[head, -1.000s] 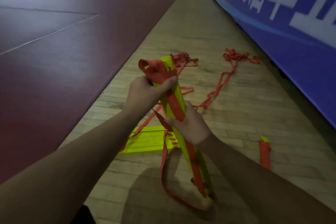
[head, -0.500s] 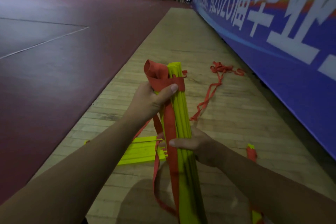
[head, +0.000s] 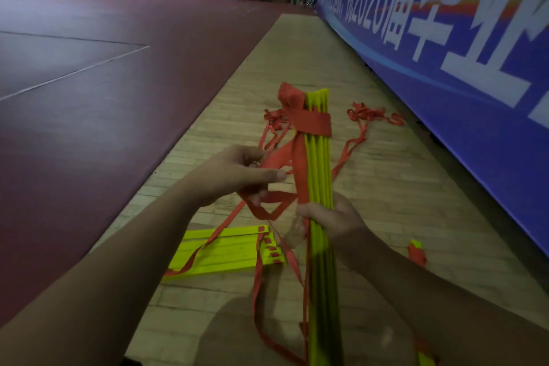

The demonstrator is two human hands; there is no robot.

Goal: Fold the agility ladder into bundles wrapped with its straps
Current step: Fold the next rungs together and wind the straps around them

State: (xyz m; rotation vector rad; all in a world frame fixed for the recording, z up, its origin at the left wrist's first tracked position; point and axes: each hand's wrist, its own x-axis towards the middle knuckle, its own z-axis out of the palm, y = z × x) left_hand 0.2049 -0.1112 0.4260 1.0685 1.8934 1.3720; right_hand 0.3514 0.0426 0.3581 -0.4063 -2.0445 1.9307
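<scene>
Grip: right hand [head: 332, 218] clamped round rung bundle [head: 319, 157]; left hand [head: 228, 175] pinching strap [head: 279, 157]. One wrap [head: 315, 123] on; floor stack [head: 225, 252] unbundled.

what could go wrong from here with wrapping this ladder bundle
Only one strap band circles the rung bundle, near its top; if the left hand slackens the loose strap it pinches, that band may loosen. The right hand grips mid-bundle, so the lower rungs could fan out. Strap trailing over the floor stack might snag or tangle.
</scene>
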